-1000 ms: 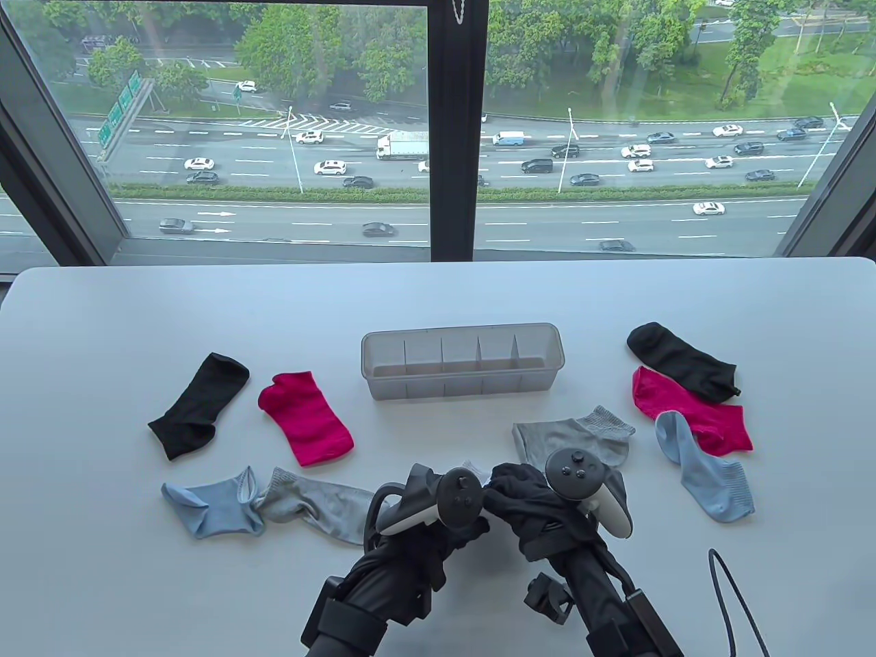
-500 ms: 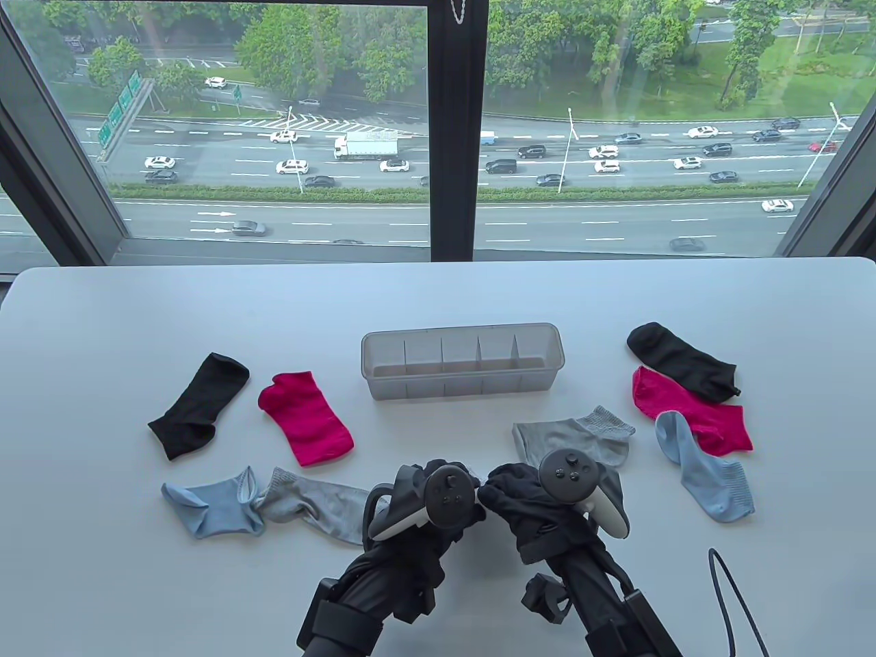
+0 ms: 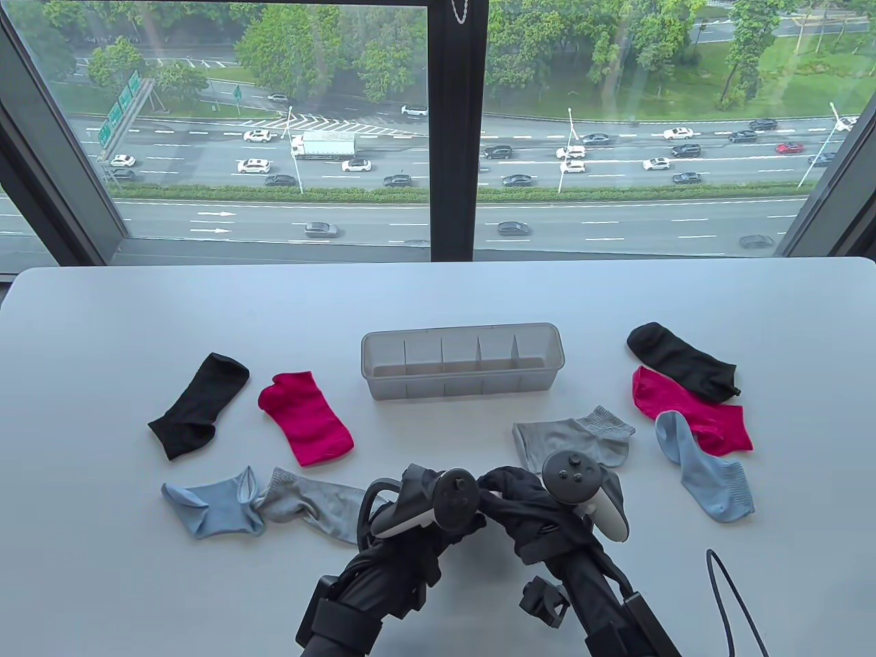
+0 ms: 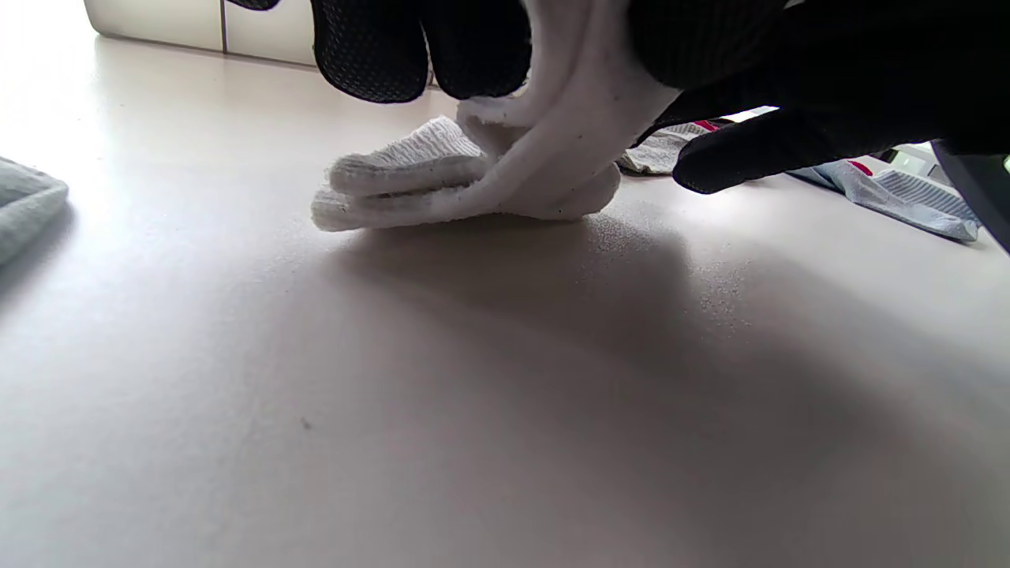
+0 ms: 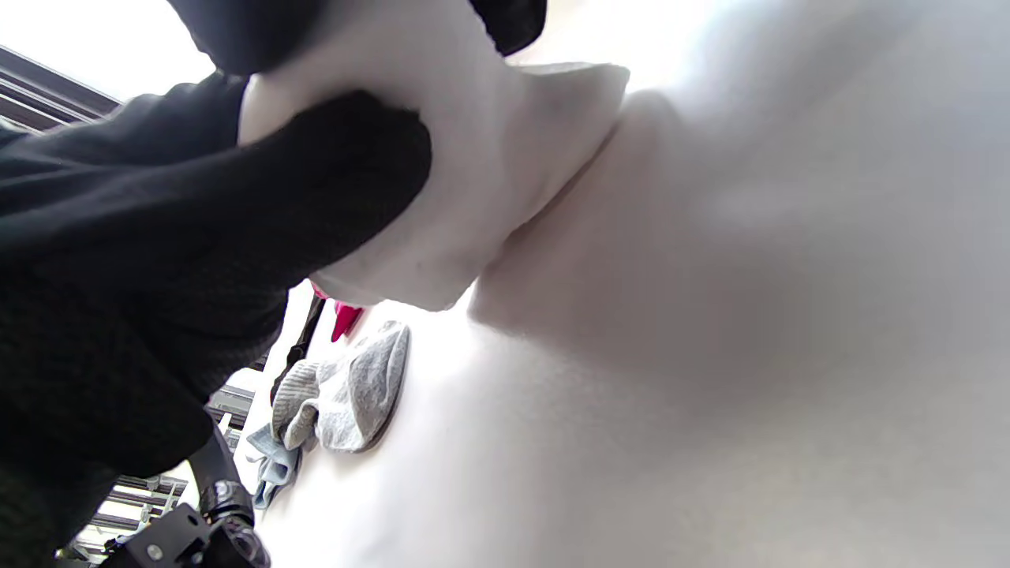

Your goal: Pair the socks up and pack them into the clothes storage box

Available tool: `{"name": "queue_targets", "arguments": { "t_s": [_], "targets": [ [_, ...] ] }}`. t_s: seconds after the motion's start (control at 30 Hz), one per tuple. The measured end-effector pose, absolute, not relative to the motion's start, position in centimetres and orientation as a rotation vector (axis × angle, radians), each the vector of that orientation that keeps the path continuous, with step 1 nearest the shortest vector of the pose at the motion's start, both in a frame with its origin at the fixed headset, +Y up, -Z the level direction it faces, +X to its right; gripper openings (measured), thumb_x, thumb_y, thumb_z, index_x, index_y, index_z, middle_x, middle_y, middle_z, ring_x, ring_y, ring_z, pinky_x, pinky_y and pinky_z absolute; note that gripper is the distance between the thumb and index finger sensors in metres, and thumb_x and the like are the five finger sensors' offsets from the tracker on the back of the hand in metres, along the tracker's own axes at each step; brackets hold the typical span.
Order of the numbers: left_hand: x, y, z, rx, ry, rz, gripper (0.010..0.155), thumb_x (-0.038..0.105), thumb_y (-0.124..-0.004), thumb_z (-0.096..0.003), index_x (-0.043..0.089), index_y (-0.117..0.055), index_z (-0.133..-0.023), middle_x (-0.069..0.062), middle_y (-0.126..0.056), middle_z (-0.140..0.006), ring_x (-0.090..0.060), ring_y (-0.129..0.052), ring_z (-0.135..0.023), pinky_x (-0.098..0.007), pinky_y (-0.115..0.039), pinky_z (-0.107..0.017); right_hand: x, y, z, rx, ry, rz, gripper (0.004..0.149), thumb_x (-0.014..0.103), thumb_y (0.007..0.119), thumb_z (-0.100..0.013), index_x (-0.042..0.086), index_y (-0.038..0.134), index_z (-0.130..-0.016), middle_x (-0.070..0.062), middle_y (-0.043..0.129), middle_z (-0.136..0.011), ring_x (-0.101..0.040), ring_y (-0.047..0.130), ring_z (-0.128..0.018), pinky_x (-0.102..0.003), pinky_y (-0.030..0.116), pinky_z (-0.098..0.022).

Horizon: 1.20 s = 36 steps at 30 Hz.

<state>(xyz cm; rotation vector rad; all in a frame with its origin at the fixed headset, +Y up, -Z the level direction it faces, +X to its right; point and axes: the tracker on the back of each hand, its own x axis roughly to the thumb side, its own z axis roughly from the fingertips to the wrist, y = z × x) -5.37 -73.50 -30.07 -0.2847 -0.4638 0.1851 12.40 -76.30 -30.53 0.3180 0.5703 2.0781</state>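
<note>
We see both hands close together at the near edge of the table. The left hand and the right hand have their fingers curled around a white sock. The sock is folded over, and its bottom edge touches the table. From above we can hardly see it, because the hands cover it.

The storage box stands in the middle of the table, past the hands. We see nothing in its little rooms.

On the left lie a black sock, a pink sock, a blue sock and a grey sock. The blue and grey ones touch.

On the right lie another grey sock, another black sock, another pink sock and another blue sock, partly on top of each other.
</note>
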Motion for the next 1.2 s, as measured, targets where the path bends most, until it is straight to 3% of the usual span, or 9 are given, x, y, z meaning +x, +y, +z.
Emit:
{"name": "queue_targets", "arguments": {
  "t_s": [0.1,0.2,0.3,0.43,0.7,0.83,0.97,1.1,1.2],
  "targets": [
    [-5.1,-73.0,-29.7,-0.228,-0.459,0.162,0.071,0.044,-0.07,-0.0554,0.009,-0.035,-0.107,-0.023,-0.027,-0.119,-0.051,-0.034,-0.111,-0.072,-0.037,-0.078,12.4,-76.3,-30.7,0.277,0.569,2.046,0.045,0.043,0.055,-0.064,0.01,0.069,-0.091,-0.022,0.046,-0.111,-0.047,0.022,-0.105,-0.07,0.02,-0.072],
    [-4.9,-72.4,-29.4,-0.152,-0.478,0.182,0.055,0.039,-0.071,-0.0572,0.01,-0.055,-0.101,-0.018,-0.043,-0.118,-0.047,-0.046,-0.111,-0.071,-0.042,-0.079,12.7,-76.4,-30.6,0.243,0.546,2.035,0.048,0.044,0.052,-0.064,0.009,0.068,-0.092,-0.022,0.046,-0.11,-0.047,0.023,-0.105,-0.071,0.02,-0.071],
    [-5.1,-72.4,-29.5,-0.17,-0.475,0.159,0.051,0.039,-0.065,-0.0588,0.006,-0.064,-0.097,-0.017,-0.053,-0.117,-0.047,-0.051,-0.11,-0.07,-0.045,-0.078,12.6,-76.2,-30.6,0.306,0.548,2.042,0.064,0.051,0.06,-0.059,0.015,0.043,-0.11,-0.023,0.036,-0.115,-0.048,0.016,-0.105,-0.07,0.019,-0.072],
    [-5.1,-73.0,-29.5,-0.235,-0.485,0.143,0.052,0.043,-0.057,-0.0584,0.005,-0.061,-0.094,-0.02,-0.049,-0.114,-0.05,-0.048,-0.109,-0.071,-0.044,-0.078,12.5,-75.7,-30.7,0.304,0.52,2.094,0.053,0.046,0.065,-0.058,0.013,0.061,-0.1,-0.019,0.047,-0.112,-0.045,0.025,-0.107,-0.07,0.022,-0.073],
    [-5.3,-72.5,-29.3,-0.134,-0.433,0.141,0.062,0.045,-0.074,-0.0535,0.013,-0.051,-0.101,-0.018,-0.05,-0.114,-0.047,-0.056,-0.106,-0.069,-0.048,-0.078,12.6,-76.2,-30.7,0.271,0.537,2.081,0.049,0.046,0.054,-0.062,0.01,0.07,-0.09,-0.018,0.058,-0.104,-0.044,0.036,-0.105,-0.071,0.025,-0.073],
    [-5.3,-72.5,-29.6,-0.22,-0.444,0.139,0.05,0.041,-0.066,-0.0578,0.01,-0.065,-0.097,-0.015,-0.069,-0.103,-0.043,-0.072,-0.096,-0.067,-0.056,-0.075,12.3,-76.1,-30.5,0.324,0.52,2.118,0.07,0.054,0.062,-0.056,0.02,0.037,-0.112,-0.019,0.046,-0.112,-0.045,0.03,-0.107,-0.071,0.021,-0.073],
    [-5.3,-72.9,-29.6,-0.259,-0.442,0.116,0.052,0.045,-0.063,-0.0555,0.008,-0.063,-0.092,-0.015,-0.07,-0.097,-0.043,-0.073,-0.092,-0.069,-0.055,-0.074,12.0,-76.0,-30.4,0.315,0.525,2.168,0.053,0.048,0.066,-0.056,0.016,0.062,-0.099,-0.015,0.06,-0.104,-0.042,0.042,-0.105,-0.072,0.024,-0.073],
    [-5.5,-72.7,-29.7,-0.24,-0.403,0.093,0.068,0.048,-0.072,-0.0524,0.012,-0.045,-0.103,-0.015,-0.06,-0.103,-0.042,-0.067,-0.095,-0.068,-0.053,-0.076,12.0,-76.5,-30.2,0.311,0.535,2.164,0.049,0.048,0.06,-0.058,0.013,0.068,-0.092,-0.014,0.066,-0.098,-0.041,0.048,-0.103,-0.071,0.027,-0.073],
    [-5.6,-72.1,-29.6,-0.145,-0.438,0.152,0.057,0.041,-0.074,-0.0553,0.017,-0.052,-0.103,-0.013,-0.069,-0.099,-0.039,-0.076,-0.091,-0.066,-0.059,-0.074,12.3,-76.7,-30.2,0.249,0.517,2.09,0.051,0.049,0.058,-0.059,0.015,0.064,-0.096,-0.016,0.062,-0.103,-0.043,0.044,-0.104,-0.072,0.026,-0.073]
  ]
}}
